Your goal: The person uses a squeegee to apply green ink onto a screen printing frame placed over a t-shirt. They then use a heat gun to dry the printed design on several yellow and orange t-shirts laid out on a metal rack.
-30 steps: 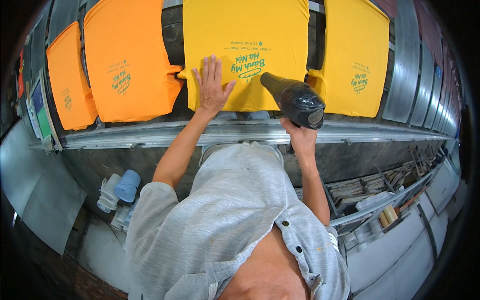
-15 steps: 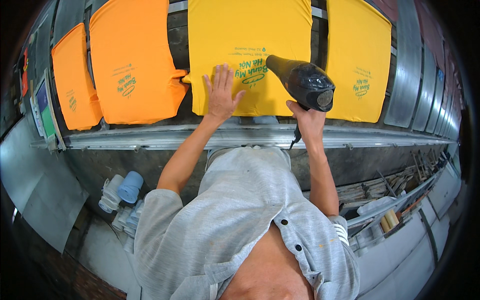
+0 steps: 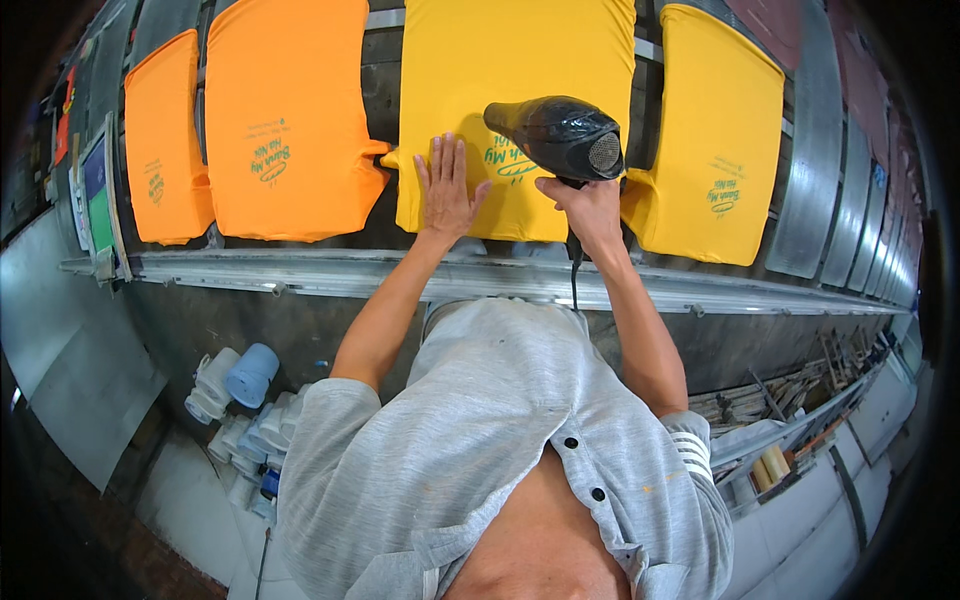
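Note:
My left hand (image 3: 450, 195) lies flat with its fingers spread on a yellow T-shirt (image 3: 520, 50), beside the green print near the shirt's near edge. My right hand (image 3: 590, 212) is wrapped round the handle of a black hair dryer (image 3: 555, 135). The dryer's nozzle points left above the print and covers part of it; a dark cord hangs below the grip. Another yellow shirt (image 3: 725, 130) lies to the right, its near left corner bunched. Two orange shirts, a large one (image 3: 285, 100) and a narrower-looking one (image 3: 165, 120), lie to the left, with green prints.
A metal rail (image 3: 370, 272) runs along the table's near edge. Bare grey boards (image 3: 810, 150) continue at the right. White and blue tubs (image 3: 252, 375) stand low on the left. Wooden sticks (image 3: 745, 405) lie piled at the lower right. A framed screen (image 3: 98, 205) leans at far left.
The hair dryer and my right hand have moved left, so the nozzle now hides part of the print. My left hand stays flat on the shirt. The whole view has shifted slightly.

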### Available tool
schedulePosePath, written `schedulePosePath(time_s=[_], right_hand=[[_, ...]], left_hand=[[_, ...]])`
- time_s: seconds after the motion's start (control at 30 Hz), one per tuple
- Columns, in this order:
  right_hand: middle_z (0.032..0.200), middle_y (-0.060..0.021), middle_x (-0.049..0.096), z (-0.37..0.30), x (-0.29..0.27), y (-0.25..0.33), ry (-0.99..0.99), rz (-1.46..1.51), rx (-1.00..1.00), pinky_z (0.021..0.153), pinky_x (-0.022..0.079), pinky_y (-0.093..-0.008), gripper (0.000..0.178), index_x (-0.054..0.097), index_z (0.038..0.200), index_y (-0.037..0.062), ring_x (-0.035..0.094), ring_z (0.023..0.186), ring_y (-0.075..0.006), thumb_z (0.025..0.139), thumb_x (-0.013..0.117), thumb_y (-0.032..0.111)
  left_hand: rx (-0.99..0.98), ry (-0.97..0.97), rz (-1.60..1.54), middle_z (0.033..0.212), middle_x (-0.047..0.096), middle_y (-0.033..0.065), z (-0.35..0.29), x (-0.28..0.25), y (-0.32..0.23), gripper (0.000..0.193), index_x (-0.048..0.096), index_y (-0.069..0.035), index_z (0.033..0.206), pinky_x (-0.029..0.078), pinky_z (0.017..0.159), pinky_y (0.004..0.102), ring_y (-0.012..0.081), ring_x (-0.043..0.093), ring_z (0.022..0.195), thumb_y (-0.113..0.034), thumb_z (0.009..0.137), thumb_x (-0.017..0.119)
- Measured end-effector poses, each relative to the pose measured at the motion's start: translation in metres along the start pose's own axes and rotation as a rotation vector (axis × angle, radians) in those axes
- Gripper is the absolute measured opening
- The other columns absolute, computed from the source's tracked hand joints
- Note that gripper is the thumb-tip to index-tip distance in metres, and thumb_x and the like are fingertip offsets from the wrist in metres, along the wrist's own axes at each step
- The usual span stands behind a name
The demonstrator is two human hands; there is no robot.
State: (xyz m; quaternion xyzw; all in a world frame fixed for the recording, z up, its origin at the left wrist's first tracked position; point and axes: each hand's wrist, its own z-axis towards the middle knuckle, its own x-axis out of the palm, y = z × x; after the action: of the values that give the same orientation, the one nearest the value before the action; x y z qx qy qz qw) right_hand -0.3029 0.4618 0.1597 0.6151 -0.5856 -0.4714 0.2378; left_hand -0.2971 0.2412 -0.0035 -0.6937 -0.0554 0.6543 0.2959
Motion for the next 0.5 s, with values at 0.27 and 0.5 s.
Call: schedulePosePath(time_s=[0.27,0.5], right_hand=[[0.077,-0.0018,0.064,-0.014,-0.041,-0.009,-0.273,0.086,0.104,0.055,0.049,-0.0267,0.017,0.068,0.087,0.0013,0.057,0.061,-0.0104,0.077,0.079,0.009],[0.082,-0.0039,0.07,-0.018,-0.036,-0.036,-0.264,0.31,0.076,0.056,0.052,-0.0286,0.023,0.073,0.093,-0.002,0.062,0.066,-0.0124,0.077,0.082,0.012]], left_hand=[[-0.001,-0.006,0.126,0.166,0.023,0.022,-0.012,0.001,-0.004,0.08,0.033,0.004,0.154,0.007,0.123,0.0626,0.0387,0.016,0.155,-0.051,0.1,0.053],[-0.036,0.066,0.082,0.167,0.022,0.022,-0.07,-0.004,-0.019,0.081,0.031,0.005,0.155,0.006,0.123,0.061,0.039,0.013,0.156,-0.045,0.098,0.058]])
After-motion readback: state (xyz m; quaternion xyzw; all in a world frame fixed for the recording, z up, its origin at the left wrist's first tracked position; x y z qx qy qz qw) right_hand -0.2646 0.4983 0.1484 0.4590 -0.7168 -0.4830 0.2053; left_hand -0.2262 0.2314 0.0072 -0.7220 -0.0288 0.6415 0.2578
